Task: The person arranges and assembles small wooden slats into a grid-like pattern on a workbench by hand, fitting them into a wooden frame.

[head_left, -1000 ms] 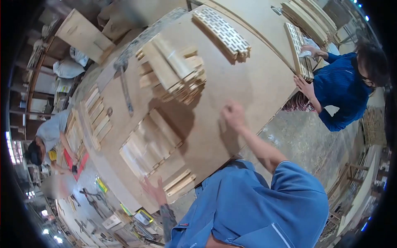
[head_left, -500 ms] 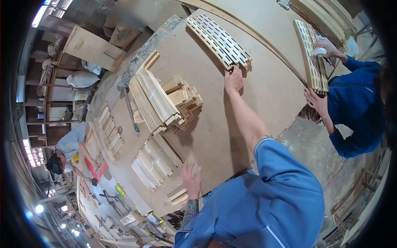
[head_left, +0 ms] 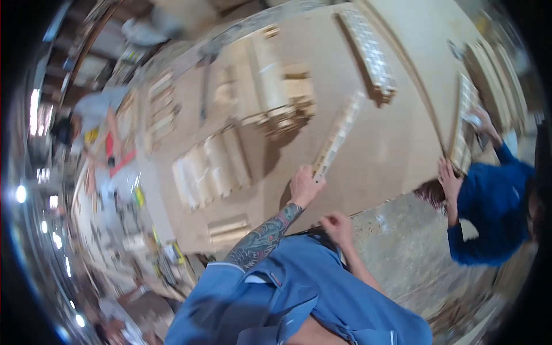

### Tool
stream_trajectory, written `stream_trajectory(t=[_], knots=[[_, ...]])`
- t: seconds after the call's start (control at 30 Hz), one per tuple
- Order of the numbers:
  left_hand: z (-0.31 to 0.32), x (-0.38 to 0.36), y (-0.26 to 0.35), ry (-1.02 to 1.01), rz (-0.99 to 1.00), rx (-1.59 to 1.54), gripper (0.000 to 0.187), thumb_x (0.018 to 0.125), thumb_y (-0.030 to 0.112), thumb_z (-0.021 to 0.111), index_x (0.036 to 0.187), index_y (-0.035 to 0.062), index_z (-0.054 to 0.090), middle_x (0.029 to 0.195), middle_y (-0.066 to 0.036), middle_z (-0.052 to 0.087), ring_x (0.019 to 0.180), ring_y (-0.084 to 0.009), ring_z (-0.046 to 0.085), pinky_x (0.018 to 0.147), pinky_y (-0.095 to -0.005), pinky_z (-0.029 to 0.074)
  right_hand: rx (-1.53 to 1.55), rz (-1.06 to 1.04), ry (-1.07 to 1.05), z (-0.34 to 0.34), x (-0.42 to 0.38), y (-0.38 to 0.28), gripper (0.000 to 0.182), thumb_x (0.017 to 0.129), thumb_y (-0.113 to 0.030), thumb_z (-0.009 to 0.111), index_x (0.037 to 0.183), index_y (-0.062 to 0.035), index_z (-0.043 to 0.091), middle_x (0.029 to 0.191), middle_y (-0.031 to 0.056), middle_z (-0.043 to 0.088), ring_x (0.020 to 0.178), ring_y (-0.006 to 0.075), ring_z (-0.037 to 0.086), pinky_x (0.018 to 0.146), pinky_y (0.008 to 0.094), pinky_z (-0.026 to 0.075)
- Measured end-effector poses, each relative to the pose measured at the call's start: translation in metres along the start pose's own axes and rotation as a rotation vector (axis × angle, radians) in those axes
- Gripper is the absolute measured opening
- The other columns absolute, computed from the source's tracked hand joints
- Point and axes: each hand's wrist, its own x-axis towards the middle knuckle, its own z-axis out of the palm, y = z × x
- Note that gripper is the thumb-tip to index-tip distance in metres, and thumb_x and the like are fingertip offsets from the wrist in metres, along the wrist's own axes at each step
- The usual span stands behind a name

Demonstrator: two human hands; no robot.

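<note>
My left hand (head_left: 307,185), on the tattooed arm, grips the near end of a slotted wooden strip (head_left: 337,137). The strip slants away over the table (head_left: 379,167), its far end blurred. By the table's front edge, close to my body, my right hand (head_left: 338,227) has loosely bent fingers with nothing visible in them. Beyond the strip lies a row of slotted wooden strips (head_left: 371,57). Left of it stands a stack of plain wooden pieces (head_left: 267,86), and closer to me sits a flat row of wooden slats (head_left: 213,167).
Two short pieces (head_left: 228,228) lie near the front edge. A hammer (head_left: 205,86) rests beyond the slats. At right, a co-worker in dark blue (head_left: 489,213) handles another slotted panel (head_left: 463,123). Another person (head_left: 98,112) works at left beside a red tool (head_left: 122,163).
My left hand has moved right and now holds a slotted strip. My right hand has left the slotted row and come back to the table edge. The view has turned.
</note>
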Motion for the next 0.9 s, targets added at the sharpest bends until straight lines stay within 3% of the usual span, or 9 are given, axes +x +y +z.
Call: stream_trajectory(t=[0.07,0.1,0.23,0.3,0.37,0.43,0.57,0.77,0.9], knots=[[-0.038,-0.038,-0.036,-0.209,0.055,-0.247,0.043,0.079,0.038,0.07,0.102,0.0029,0.062,0.105,-0.024,0.067,0.098,-0.0395,0.065,0.083,-0.0475,0.052,0.052,-0.051,0.03,-0.016,0.008,0.018,0.022,0.086,-0.023,0.075,0.095,-0.0041,0.071,0.08,0.0114,0.071,0.074,0.0186,0.069,0.07,0.0326,0.054],[-0.064,-0.065,-0.057,-0.236,0.039,-0.33,0.045,0.079,0.04,0.071,0.106,0.0041,0.064,0.096,-0.023,0.069,0.089,-0.0403,0.067,0.077,-0.048,0.053,0.077,-0.089,0.064,-0.023,0.013,0.017,0.018,0.089,-0.018,0.073,0.098,-0.0024,0.07,0.083,0.0112,0.072,0.076,0.0165,0.068,0.071,0.0309,0.053],[-0.144,-0.194,-0.181,-0.04,0.036,-0.418,0.055,0.078,0.035,0.078,0.122,0.0047,0.063,0.104,-0.019,0.07,0.093,-0.0352,0.069,0.081,-0.0401,0.055,-0.011,-0.118,0.075,-0.023,-0.003,-0.012,0.018,0.092,-0.016,0.069,0.098,0.0014,0.068,0.085,0.0111,0.071,0.077,0.0151,0.066,0.071,0.0298,0.053],[-0.158,-0.249,-0.248,0.123,-0.205,-0.66,0.055,0.078,0.032,0.079,0.121,0.0025,0.063,0.105,-0.019,0.069,0.095,-0.0335,0.069,0.082,-0.0368,0.055,-0.014,-0.118,0.058,0.006,-0.018,-0.011,0.019,0.092,-0.017,0.07,0.097,0.0019,0.067,0.084,0.011,0.07,0.076,0.0147,0.065,0.071,0.0296,0.053],[-0.177,-0.268,-0.31,0.316,-0.382,-0.337,0.058,0.078,0.034,0.079,0.121,-0.0005,0.062,0.106,-0.021,0.069,0.097,-0.0363,0.068,0.081,-0.0366,0.055,-0.086,-0.144,-0.079,0.042,-0.03,-0.013,0.018,0.091,-0.017,0.07,0.098,0.0005,0.069,0.083,0.0072,0.069,0.076,0.0116,0.063,0.071,0.0279,0.051],[-0.193,-0.25,-0.375,0.465,-0.494,-0.156,0.06,0.078,0.034,0.078,0.121,-0.0029,0.061,0.107,-0.023,0.069,0.099,-0.0391,0.067,0.083,-0.0409,0.055,-0.125,-0.203,-0.152,0.086,-0.047,-0.044,0.02,0.091,-0.017,0.07,0.1,0.0009,0.069,0.082,0.0082,0.069,0.075,0.0126,0.063,0.07,0.0284,0.052],[-0.216,-0.156,-0.528,0.427,-0.408,-0.214,0.061,0.078,0.04,0.075,0.117,-0.0044,0.061,0.104,-0.026,0.068,0.099,-0.0432,0.065,0.086,-0.0485,0.052,-0.161,-0.267,-0.26,0.173,-0.079,-0.103,0.024,0.091,-0.019,0.07,0.104,0.0009,0.069,0.081,0.0087,0.07,0.073,0.0131,0.064,0.069,0.0285,0.052],[-0.247,-0.059,-0.608,0.624,-0.295,-0.23,0.059,0.076,0.044,0.076,0.117,0.0047,0.063,0.104,-0.025,0.068,0.101,-0.0417,0.065,0.084,-0.0491,0.052,-0.178,-0.292,-0.294,0.235,-0.117,-0.133,0.025,0.089,-0.017,0.071,0.106,0.0011,0.069,0.083,0.0075,0.069,0.072,0.0118,0.063,0.068,0.0266,0.051],[-0.31,-0.12,-0.595,0.646,-0.3,-0.228,0.042,0.083,0.04,0.073,0.112,0.0107,0.066,0.098,-0.02,0.067,0.096,-0.0376,0.065,0.081,-0.0481,0.053,-0.113,-0.235,-0.285,0.226,-0.132,-0.148,0.03,0.086,-0.013,0.075,0.112,-0.0013,0.067,0.085,0.0085,0.069,0.073,0.015,0.064,0.071,0.0284,0.052]])
